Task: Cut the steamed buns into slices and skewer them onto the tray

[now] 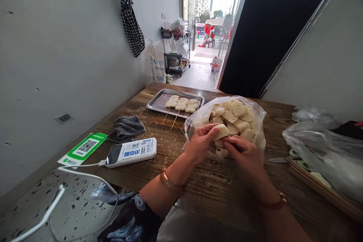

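My left hand [200, 140] pinches a pale, speckled food slice [222, 131] between thumb and fingers. Close against the slice's lower edge, my right hand [242, 153] has its fingertips pressed together; what they hold is too small or hidden to make out. Both hands are over the near side of an open clear plastic bag [262, 115] full of similar slices [238, 108]. Beyond my left hand, a metal tray [154, 102] carries slices threaded on thin wooden skewers [175, 120], whose sticks jut over the near rim.
Left on the wooden table [167, 170] lie a grey cloth [127, 126], a white power bank [136, 153] with a cable, and a green QR card [85, 149]. Scissors [279, 159], bundled wooden sticks [314, 181] and plastic bags [331, 151] are at right.
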A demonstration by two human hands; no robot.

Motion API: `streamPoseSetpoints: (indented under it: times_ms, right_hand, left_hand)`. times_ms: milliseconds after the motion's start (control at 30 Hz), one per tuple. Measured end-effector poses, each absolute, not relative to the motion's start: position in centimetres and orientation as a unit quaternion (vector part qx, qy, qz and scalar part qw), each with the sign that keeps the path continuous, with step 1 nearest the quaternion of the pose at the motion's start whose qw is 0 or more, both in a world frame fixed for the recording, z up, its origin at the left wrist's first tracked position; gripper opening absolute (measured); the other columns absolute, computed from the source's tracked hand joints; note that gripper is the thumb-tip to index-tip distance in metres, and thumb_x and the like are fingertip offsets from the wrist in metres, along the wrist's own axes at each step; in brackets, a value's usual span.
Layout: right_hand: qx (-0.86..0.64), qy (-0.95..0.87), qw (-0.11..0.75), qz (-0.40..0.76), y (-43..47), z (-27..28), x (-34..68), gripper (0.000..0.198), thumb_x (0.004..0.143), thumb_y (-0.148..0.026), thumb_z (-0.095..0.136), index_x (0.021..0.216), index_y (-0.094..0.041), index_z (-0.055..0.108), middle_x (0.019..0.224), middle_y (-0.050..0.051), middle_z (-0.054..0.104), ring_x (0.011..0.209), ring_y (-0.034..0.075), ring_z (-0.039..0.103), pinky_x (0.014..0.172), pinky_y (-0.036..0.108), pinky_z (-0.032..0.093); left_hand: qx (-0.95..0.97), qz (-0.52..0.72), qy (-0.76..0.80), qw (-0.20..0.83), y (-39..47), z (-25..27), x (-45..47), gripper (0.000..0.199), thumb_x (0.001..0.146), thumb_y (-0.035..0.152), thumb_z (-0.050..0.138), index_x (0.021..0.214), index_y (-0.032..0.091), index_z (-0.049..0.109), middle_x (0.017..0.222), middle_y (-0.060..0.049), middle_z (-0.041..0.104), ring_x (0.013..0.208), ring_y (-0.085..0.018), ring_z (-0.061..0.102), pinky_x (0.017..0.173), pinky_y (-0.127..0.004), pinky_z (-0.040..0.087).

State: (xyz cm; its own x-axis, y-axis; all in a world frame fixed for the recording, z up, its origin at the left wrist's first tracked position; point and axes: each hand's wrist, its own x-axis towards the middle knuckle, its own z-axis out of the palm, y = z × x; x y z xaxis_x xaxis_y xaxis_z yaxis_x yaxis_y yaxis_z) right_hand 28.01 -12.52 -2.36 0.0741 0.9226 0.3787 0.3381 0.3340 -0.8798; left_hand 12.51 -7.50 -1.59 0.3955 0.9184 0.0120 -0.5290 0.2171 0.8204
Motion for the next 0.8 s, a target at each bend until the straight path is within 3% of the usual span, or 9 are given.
streamPoseSetpoints:
  times_ms: [167,433,800]
  right_hand:
    - [-0.515,-0.633,0.507,0.277,-12.8,-1.8,28.6,0.014,0.084,-0.035,0.071,0.082,-0.026,0.081,0.086,0.003,0.077,0.076,0.022,0.069,0.069,0.034,0.056]
    - [-0.533,-0.643,0.484,0.261,-12.8,-2.4,29.4,0.018,0.086,-0.038,0.069,0.075,-0.024,0.073,0.078,0.003,0.071,0.07,0.02,0.064,0.059,0.03,0.05]
    - [-0.574,-0.634,0.469,0.22,-13.2,-1.1,28.8,0.024,0.082,-0.04,0.069,0.066,-0.022,0.068,0.063,0.0,0.065,0.06,0.017,0.059,0.057,0.029,0.047]
  left_hand:
    - [0.435,0.489,0.247,0.715,-8.3,-1.1,12.4,0.047,0.068,0.05,0.087,0.099,0.015,0.08,0.091,-0.008,0.077,0.079,-0.016,0.068,0.073,-0.025,0.054]
    - [0.482,0.483,0.218,0.698,-8.7,-1.3,12.7,0.046,0.078,0.055,0.078,0.097,0.012,0.081,0.085,-0.009,0.075,0.08,-0.018,0.066,0.077,-0.028,0.052]
    - [0.432,0.48,0.207,0.735,-9.2,-1.3,13.1,0.049,0.073,0.053,0.083,0.096,0.01,0.08,0.079,-0.007,0.072,0.073,-0.014,0.06,0.069,-0.025,0.046]
